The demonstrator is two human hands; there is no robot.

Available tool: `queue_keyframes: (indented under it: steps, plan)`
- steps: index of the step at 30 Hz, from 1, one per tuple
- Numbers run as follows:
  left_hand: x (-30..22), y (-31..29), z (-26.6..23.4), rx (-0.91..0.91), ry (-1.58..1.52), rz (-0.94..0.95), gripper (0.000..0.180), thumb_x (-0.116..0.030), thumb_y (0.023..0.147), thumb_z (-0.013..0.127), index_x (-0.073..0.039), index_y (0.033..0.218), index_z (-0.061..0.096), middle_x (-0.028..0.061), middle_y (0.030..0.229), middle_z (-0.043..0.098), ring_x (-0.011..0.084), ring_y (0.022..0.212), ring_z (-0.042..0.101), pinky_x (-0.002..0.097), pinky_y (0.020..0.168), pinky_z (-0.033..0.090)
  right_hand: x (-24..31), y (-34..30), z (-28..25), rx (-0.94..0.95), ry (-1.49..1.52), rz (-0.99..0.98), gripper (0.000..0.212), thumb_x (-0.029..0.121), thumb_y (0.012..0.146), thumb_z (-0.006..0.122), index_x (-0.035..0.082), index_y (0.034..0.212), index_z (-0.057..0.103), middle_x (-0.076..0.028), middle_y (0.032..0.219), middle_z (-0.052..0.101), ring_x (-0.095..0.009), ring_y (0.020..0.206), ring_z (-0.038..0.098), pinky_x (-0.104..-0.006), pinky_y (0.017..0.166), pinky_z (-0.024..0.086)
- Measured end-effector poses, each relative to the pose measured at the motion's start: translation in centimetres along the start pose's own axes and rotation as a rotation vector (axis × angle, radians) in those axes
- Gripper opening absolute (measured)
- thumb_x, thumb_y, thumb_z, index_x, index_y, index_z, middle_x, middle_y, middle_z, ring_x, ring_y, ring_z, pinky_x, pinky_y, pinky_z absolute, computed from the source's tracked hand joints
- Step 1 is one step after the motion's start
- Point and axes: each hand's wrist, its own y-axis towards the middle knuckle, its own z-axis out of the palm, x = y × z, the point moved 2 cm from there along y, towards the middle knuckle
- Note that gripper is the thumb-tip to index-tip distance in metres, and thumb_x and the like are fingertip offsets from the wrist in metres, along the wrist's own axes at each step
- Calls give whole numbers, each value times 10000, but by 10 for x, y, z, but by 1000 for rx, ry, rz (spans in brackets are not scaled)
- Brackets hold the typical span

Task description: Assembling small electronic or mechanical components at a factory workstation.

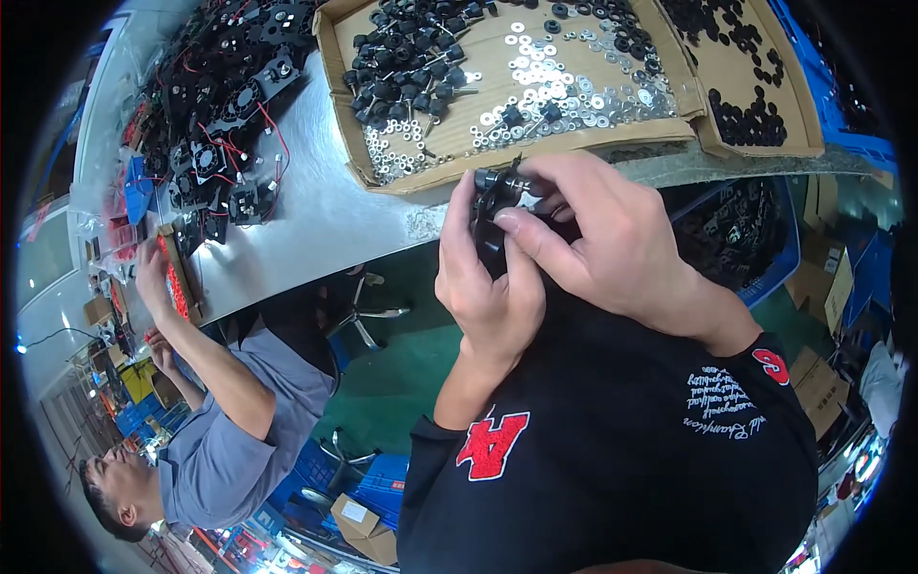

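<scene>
My left hand (486,287) is closed around a small black part (490,203) with a metal piece on it, held upright just in front of the bench edge. From the other side, my right hand (612,230) pinches the same part, thumb and fingers at its metal end. My fingers cover much of the part, so its exact kind cannot be made out. Just beyond my hands lies a shallow cardboard tray (469,137) holding black knob-like pieces with metal stems (406,57), flat silver washers (545,81) and small white rings (397,153).
A second cardboard tray (808,129) with black rings adjoins on the right. Black assemblies with red wires (225,134) are heaped on the metal bench (316,210) at left. A co-worker (229,440) reaches to a box of red pieces (177,277). Right of me stands a blue crate (786,253).
</scene>
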Motion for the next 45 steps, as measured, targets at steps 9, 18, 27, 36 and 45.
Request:
queue_keyframes:
  steps: [9, 18, 27, 36, 45]
  plan:
    - [9, 8, -9, 272, -1115, -820, 379, -136, 902, 577, 44, 1217, 466, 123, 1019, 606, 217, 839, 649, 334, 637, 579, -15, -4, -13, 3, 416, 166, 149, 109, 895, 636, -17, 971, 613, -47, 771, 628, -96, 623, 565, -235, 563, 458]
    - [20, -3, -7, 285, -1591, -1114, 338, -329, 934, 458, -8, 989, 548, 13, 764, 487, 102, 471, 384, 237, 416, 295, -22, -4, 5, 192, 696, 257, 304, 46, 865, 633, -20, 1159, 591, -78, 1060, 577, -88, 833, 585, -204, 694, 459]
    - [12, -4, -11, 276, -1450, -1015, 367, -333, 935, 453, 6, 1056, 527, 18, 785, 477, 95, 463, 371, 224, 408, 285, -26, -3, 5, 177, 712, 217, 248, 30, 861, 640, -35, 1100, 630, -78, 1035, 586, -90, 834, 595, -211, 705, 478]
    - [11, 5, -18, 247, -1298, -955, 348, -295, 918, 457, -29, 1135, 518, 38, 805, 484, 103, 494, 385, 226, 432, 314, -23, 2, -3, 79, 597, 151, 358, 15, 816, 671, -31, 1163, 600, -106, 1069, 583, -103, 777, 610, -227, 667, 502]
    - [23, 125, -74, 98, -138, -496, 541, -246, 860, 677, 66, 1272, 516, 103, 1079, 620, 169, 977, 577, 282, 889, 435, -38, -29, -46, -54, 151, -234, 186, -43, 705, 680, 16, 880, 690, -106, 729, 651, -220, 583, 622, -298, 520, 494]
